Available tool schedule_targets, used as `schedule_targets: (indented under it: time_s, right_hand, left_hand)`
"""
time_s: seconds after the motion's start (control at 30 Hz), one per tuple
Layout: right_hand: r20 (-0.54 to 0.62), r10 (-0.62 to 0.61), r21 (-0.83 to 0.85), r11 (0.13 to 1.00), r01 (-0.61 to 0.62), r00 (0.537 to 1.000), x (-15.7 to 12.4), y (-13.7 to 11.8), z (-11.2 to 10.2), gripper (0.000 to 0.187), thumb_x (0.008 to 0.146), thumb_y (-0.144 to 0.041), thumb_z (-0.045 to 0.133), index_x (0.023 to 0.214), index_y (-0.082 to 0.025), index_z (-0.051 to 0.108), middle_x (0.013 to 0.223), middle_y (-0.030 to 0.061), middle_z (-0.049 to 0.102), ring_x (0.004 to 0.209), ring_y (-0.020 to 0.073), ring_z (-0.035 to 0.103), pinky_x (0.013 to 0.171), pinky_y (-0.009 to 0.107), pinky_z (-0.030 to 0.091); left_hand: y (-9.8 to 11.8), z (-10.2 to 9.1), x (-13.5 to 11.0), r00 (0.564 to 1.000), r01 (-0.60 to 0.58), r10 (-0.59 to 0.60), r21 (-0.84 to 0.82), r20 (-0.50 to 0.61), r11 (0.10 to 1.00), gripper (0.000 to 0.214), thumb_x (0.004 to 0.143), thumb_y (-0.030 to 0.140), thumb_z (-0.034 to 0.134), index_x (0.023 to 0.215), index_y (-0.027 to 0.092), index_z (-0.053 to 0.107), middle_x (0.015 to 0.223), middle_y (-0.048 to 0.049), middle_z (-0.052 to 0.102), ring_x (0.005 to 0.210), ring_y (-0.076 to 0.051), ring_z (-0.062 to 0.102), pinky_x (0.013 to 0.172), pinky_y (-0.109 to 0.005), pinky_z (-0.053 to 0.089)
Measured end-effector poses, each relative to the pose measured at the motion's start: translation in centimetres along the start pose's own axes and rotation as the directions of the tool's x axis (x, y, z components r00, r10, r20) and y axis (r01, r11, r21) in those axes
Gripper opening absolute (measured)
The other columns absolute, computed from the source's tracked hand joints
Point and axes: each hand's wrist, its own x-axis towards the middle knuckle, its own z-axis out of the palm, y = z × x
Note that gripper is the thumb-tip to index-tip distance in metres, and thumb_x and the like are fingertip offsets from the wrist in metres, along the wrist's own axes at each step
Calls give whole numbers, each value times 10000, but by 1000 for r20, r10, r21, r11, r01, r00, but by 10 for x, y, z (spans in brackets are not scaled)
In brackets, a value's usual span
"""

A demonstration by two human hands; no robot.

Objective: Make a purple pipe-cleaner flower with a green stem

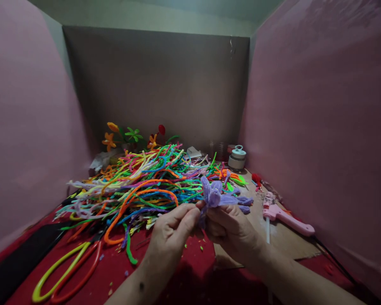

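Pinching one purple flower (213, 195): two hands (173, 232) (233, 228).

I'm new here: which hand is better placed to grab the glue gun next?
Probably the right hand: the glue gun lies on that side, farther from the left hand. Both hold the purple flower.

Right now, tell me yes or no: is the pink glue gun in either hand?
No, the pink glue gun lies on the brown board, while the left hand and right hand hold the purple flower.
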Motion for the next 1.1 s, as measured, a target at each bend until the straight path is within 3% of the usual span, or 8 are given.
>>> schedule_targets:
  time_s: [0.1,0.23,0.37,0.5,0.63,0.73,0.87,1.1]
  right_hand:
    - [12,38,-9,999,-37,999,0,1,-3,298,740,-341,641,591,-170,448,427,-103,242,385,36,152,390,205,113]
    - [22,94,-44,995,-93,995,0,0,-6,399,715,-374,664,554,-185,351,423,-109,237,377,30,144,383,205,96]
    - [21,121,-120,986,-118,992,1,-3,-9,392,735,-377,645,549,-183,360,420,-108,245,376,30,143,383,209,91]
    - [-39,7,-318,948,-19,999,-1,-4,-7,251,784,-369,594,652,-165,529,453,-94,273,403,41,179,399,215,121]
    - [-36,-115,-477,875,84,993,-4,-7,0,227,821,-361,546,738,-156,598,527,-66,316,467,52,215,432,217,165]
    - [3,-151,-457,879,136,989,-5,-9,4,253,825,-355,540,689,-151,600,543,-45,387,479,56,266,445,220,211]
    - [-38,-191,-319,933,169,981,-3,-10,9,213,760,-340,624,649,-171,558,520,-54,411,453,58,317,440,217,262]
    - [-245,-284,-353,917,187,927,-3,-5,16,285,652,-315,727,506,-179,523,476,-53,363,459,69,257,434,233,199]
  left_hand:
    - [-4,-2,5,993,115,-114,-141,14,983,230,808,349,529,790,154,650,638,8,546,600,-103,473,570,-206,382]
    - [-14,0,7,982,185,-169,-307,78,933,253,764,342,599,937,168,661,667,6,558,582,-92,444,540,-202,363]
    - [-16,1,7,968,245,-203,-395,146,886,280,767,346,600,981,173,653,664,7,544,543,-74,392,499,-190,323]
    - [-16,1,8,967,240,-181,-402,180,884,227,781,343,585,888,156,656,613,22,494,535,-73,366,508,-195,306]
    - [-16,4,8,981,189,-152,-403,124,895,185,787,320,581,761,139,609,660,10,517,600,-84,413,572,-207,342]
    - [-14,8,7,987,161,-146,-404,67,901,171,802,307,559,756,144,586,668,8,540,624,-95,456,602,-217,374]
    - [-8,12,4,993,122,-112,-336,48,934,172,823,283,525,728,144,561,625,11,549,586,-97,497,572,-215,401]
    - [-8,16,1,985,170,-157,-394,65,903,172,811,309,541,744,151,552,536,38,495,434,-72,441,397,-183,369]
